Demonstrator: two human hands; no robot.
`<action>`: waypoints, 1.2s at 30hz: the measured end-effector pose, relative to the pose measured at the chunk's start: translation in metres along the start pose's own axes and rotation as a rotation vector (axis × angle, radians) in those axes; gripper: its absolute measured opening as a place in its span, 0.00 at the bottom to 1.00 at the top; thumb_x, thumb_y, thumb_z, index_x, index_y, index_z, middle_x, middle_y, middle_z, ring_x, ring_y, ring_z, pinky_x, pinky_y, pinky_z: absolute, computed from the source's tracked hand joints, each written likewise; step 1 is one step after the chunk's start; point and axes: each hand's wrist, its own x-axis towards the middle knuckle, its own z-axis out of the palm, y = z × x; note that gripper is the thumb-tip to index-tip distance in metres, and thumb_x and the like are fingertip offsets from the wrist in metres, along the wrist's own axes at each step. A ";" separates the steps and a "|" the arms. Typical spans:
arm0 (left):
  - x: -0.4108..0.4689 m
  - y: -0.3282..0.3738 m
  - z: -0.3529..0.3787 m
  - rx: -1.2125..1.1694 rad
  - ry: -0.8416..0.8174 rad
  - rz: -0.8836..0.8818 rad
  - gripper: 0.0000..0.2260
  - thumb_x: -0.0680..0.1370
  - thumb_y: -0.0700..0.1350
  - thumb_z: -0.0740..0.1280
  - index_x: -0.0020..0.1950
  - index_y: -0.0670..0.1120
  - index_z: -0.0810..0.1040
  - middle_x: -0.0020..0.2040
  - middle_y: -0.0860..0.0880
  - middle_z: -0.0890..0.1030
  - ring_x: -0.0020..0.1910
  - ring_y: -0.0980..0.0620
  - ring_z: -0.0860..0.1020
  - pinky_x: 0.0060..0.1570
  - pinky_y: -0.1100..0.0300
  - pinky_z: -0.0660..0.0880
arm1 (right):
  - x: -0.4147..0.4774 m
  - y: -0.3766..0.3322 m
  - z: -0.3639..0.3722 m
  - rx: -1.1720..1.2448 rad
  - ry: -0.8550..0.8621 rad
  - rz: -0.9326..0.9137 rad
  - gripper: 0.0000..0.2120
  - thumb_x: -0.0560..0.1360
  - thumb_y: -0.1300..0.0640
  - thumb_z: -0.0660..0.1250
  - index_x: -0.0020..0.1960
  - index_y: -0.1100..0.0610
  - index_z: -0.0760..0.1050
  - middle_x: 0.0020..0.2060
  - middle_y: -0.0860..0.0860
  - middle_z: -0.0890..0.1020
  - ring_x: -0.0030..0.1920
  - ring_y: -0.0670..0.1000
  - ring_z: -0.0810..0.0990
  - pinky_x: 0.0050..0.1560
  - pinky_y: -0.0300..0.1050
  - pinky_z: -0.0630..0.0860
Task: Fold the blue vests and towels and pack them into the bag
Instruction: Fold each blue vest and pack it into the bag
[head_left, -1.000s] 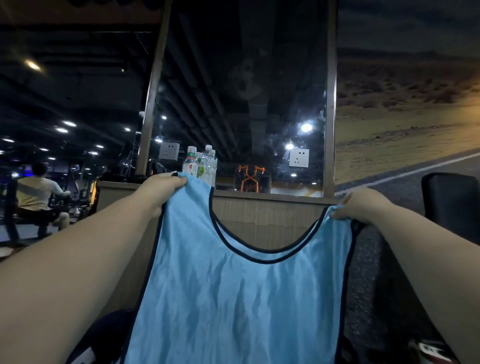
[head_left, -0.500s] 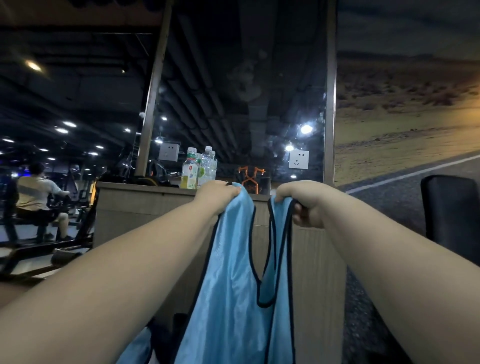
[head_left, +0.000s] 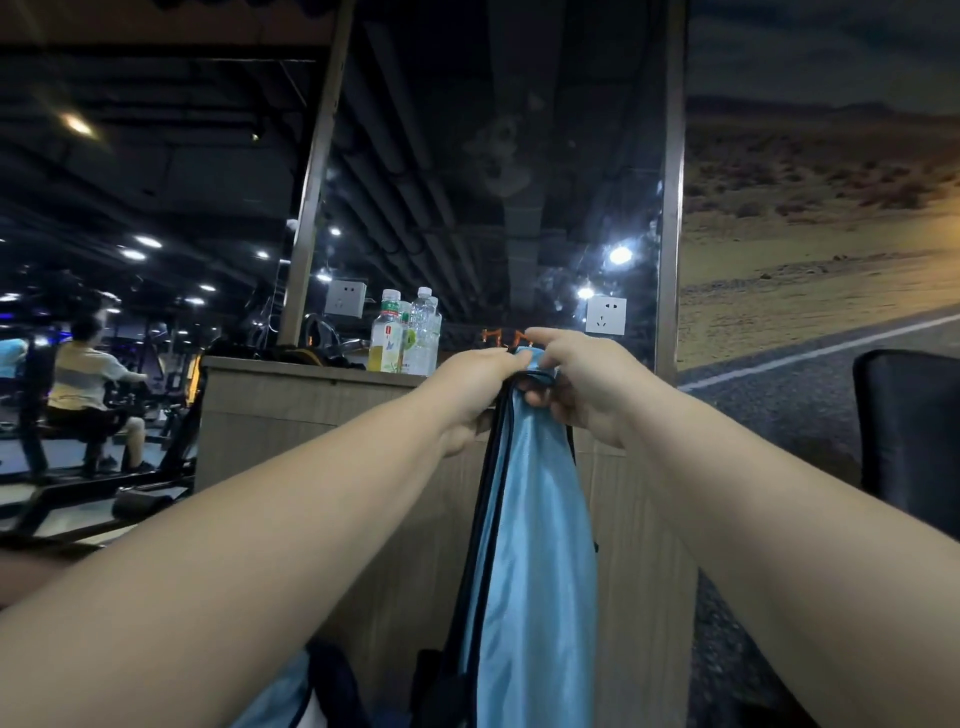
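Blue vest (head_left: 530, 519) halved, first fold done
Left hand (head_left: 475, 379) and right hand (head_left: 576, 376), apart a second ago, pinch its shoulders together mid-frame

Standing upright on the wood-grain tabletop (head_left: 270, 370), close together by the mirror: plastic bottles (head_left: 405, 338), one holding yellow drink, the others clear. Lying just left of them: a dark bundle (head_left: 311, 357), too dim to identify.
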 end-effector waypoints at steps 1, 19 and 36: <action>0.001 0.000 -0.003 -0.021 -0.019 -0.009 0.09 0.82 0.44 0.61 0.45 0.47 0.79 0.33 0.51 0.78 0.31 0.54 0.77 0.40 0.60 0.73 | -0.001 0.000 -0.001 0.005 -0.035 -0.012 0.26 0.74 0.67 0.53 0.67 0.49 0.74 0.46 0.57 0.81 0.28 0.49 0.77 0.29 0.39 0.65; -0.010 -0.022 -0.024 0.008 -0.277 0.100 0.29 0.68 0.29 0.68 0.68 0.44 0.69 0.54 0.43 0.80 0.51 0.51 0.80 0.53 0.59 0.78 | 0.015 0.017 0.002 -0.624 0.163 -0.377 0.10 0.72 0.49 0.73 0.46 0.55 0.79 0.43 0.49 0.82 0.49 0.50 0.79 0.53 0.48 0.75; -0.012 -0.046 -0.021 0.286 -0.208 -0.128 0.08 0.78 0.36 0.63 0.52 0.47 0.78 0.46 0.47 0.81 0.42 0.52 0.79 0.48 0.57 0.76 | 0.020 0.029 -0.019 -0.627 0.366 -0.303 0.09 0.76 0.50 0.68 0.42 0.51 0.70 0.41 0.49 0.74 0.44 0.54 0.74 0.38 0.45 0.69</action>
